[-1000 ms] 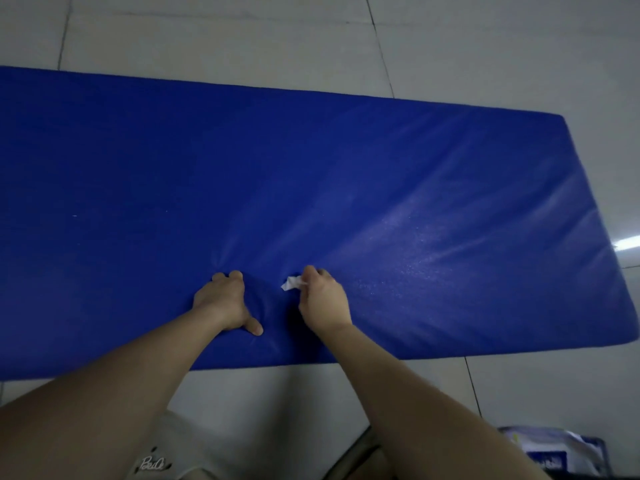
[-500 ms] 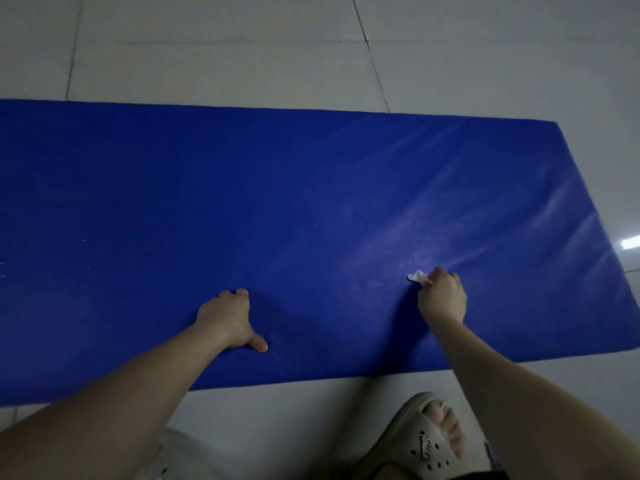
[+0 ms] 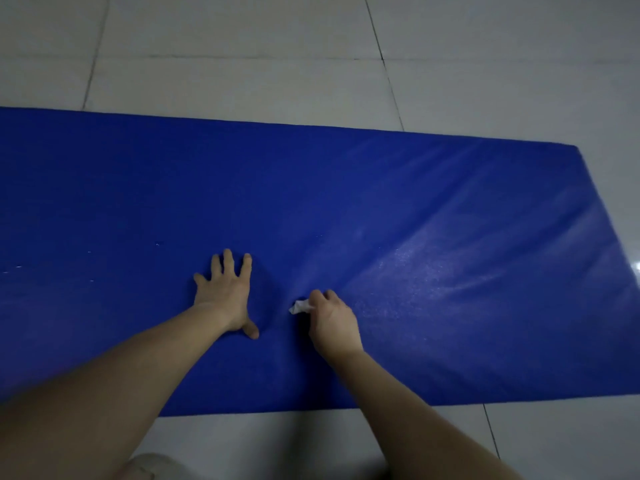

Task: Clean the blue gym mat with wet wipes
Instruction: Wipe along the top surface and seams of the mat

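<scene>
- I am looking down at the blue gym mat (image 3: pixel 381 202), which is lying flat on the pale tiled floor (image 3: pixel 242 46). Its long axis is running left to right across my view, dipping slightly toward the right.
- Its right short end is showing, with the far right corner pointing away from me. The left end is running out of the picture.
- My left hand (image 3: pixel 225 296) is pressing flat on the mat toward its near edge. The fingers are straight and spread wide, the thumb is pointing back toward me, and it is holding nothing.
- My right hand (image 3: pixel 332 320) is resting on the mat just to the right of the left one, with its fingers curling round a small crumpled white wet wipe (image 3: pixel 300 306).
- The wipe is sticking out leftward from my fingertips and touching the mat between my two hands.
- A pale speckled sheen is showing on the mat's right half, streaking diagonally up to the right.
</scene>
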`<action>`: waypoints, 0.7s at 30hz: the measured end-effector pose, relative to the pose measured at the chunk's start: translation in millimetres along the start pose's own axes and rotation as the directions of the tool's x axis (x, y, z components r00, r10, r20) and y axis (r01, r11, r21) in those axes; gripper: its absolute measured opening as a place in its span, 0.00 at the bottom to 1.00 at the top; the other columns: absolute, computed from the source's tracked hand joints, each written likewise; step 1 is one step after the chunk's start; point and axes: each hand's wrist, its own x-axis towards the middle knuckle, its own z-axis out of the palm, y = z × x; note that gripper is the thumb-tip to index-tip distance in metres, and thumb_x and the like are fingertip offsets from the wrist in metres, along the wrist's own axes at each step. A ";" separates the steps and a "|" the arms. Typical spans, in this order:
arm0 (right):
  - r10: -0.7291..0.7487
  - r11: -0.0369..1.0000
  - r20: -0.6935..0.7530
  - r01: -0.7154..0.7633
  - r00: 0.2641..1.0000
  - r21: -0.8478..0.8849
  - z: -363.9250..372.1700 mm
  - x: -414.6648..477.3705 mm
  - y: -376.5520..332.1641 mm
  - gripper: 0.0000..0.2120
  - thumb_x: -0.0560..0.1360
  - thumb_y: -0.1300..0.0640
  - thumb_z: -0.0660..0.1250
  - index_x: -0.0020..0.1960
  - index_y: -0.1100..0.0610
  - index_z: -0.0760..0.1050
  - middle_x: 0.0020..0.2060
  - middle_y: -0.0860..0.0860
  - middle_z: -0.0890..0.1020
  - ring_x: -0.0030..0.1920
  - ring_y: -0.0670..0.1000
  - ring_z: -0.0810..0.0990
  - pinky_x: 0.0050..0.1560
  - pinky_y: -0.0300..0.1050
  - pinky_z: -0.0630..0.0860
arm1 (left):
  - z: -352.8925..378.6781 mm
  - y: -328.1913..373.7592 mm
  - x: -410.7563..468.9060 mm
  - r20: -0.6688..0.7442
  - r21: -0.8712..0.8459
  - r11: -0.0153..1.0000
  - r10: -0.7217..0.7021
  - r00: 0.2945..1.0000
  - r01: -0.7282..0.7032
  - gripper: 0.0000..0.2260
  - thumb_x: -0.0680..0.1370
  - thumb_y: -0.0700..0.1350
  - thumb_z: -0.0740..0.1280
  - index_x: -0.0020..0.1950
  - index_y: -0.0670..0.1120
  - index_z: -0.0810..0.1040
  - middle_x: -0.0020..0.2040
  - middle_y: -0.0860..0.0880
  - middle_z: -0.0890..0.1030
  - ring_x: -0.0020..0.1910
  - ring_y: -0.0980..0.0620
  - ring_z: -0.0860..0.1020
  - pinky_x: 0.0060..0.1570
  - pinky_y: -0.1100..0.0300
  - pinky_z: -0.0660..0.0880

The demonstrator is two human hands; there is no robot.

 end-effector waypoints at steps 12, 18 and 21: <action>0.655 0.752 -0.285 -0.640 0.700 0.158 -90.8 4.0 166.2 0.06 0.79 0.63 0.61 0.55 0.59 0.72 0.54 0.61 0.77 0.51 0.63 0.76 0.46 0.49 0.67 | -1.3 15.1 3.4 0.005 -0.010 1.000 -0.029 1.000 0.029 0.73 0.57 0.61 0.84 0.81 0.42 0.34 0.79 0.32 0.37 0.79 0.29 0.43 0.74 0.39 0.64; 0.512 0.859 -0.279 -0.489 0.812 0.150 -55.8 29.3 88.3 0.08 0.78 0.66 0.59 0.56 0.60 0.72 0.51 0.59 0.75 0.44 0.61 0.75 0.42 0.48 0.66 | -5.8 17.6 2.2 0.011 0.010 1.000 -0.022 1.000 0.022 0.73 0.57 0.62 0.84 0.81 0.41 0.34 0.79 0.31 0.38 0.79 0.29 0.45 0.73 0.40 0.66; 0.363 0.931 -0.215 -0.347 0.907 0.112 -29.2 39.7 35.4 0.09 0.78 0.66 0.59 0.56 0.59 0.72 0.50 0.57 0.74 0.45 0.61 0.78 0.41 0.47 0.66 | -7.2 18.8 1.5 0.024 0.015 1.000 -0.025 0.999 0.024 0.73 0.58 0.62 0.84 0.81 0.41 0.33 0.79 0.31 0.37 0.79 0.29 0.44 0.73 0.40 0.66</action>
